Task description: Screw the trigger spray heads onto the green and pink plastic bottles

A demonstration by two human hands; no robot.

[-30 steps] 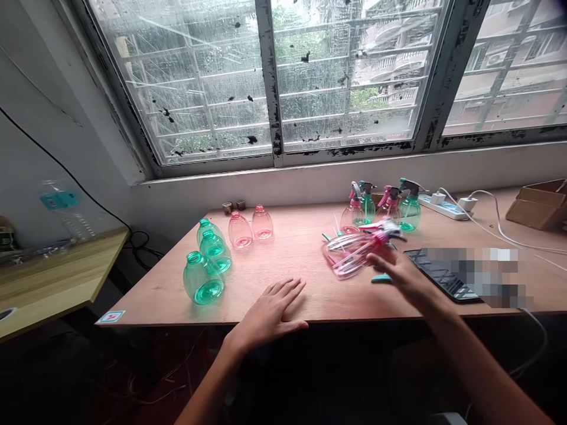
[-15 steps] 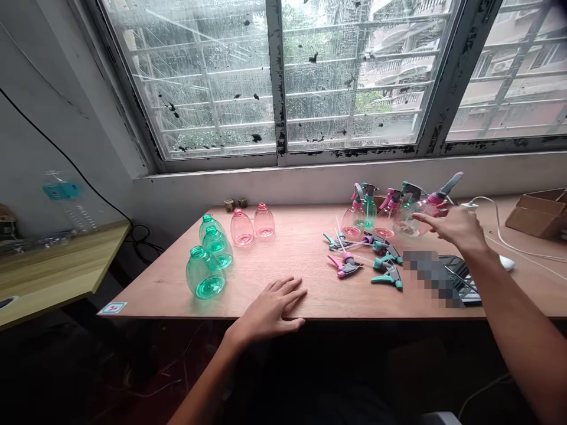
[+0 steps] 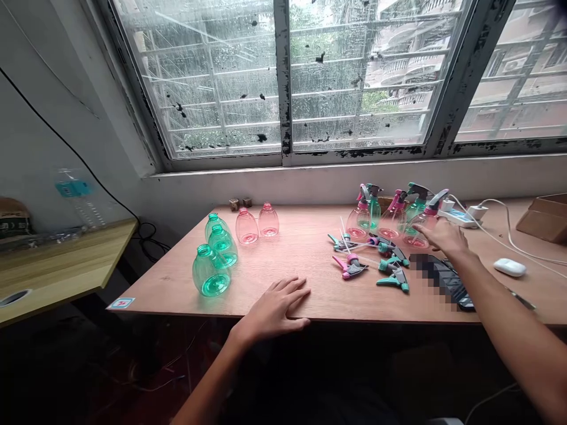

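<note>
My left hand (image 3: pixel 280 307) lies flat on the table's front edge, fingers spread and holding nothing. At the back right, my right hand (image 3: pixel 445 237) is around the right side of a pink spray bottle (image 3: pixel 416 237) with a grey-and-pink trigger head. That bottle stands upright, partly covered by my fingers. Beside it stand another pink spray bottle (image 3: pixel 390 224), a pink one farther left (image 3: pixel 357 222) and green ones behind, such as a green spray bottle (image 3: pixel 374 208). Several loose trigger heads with tubes, including a pink-and-grey trigger head (image 3: pixel 352 267) and a teal one (image 3: pixel 394 277), lie in front.
Open green bottles (image 3: pixel 211 277) and pink bottles (image 3: pixel 247 227) stand on the left of the table (image 3: pixel 283 254). Rightward are a partly blurred dark object (image 3: pixel 452 280), a white mouse-like case (image 3: pixel 510 267), a power strip (image 3: pixel 460 218) with cables, and a cardboard box (image 3: pixel 543 218).
My right hand has lowered the tilted pink spray bottle, which now stands upright beside the other filled-out spray bottles. The view has shifted slightly; my left hand stays on the table.
</note>
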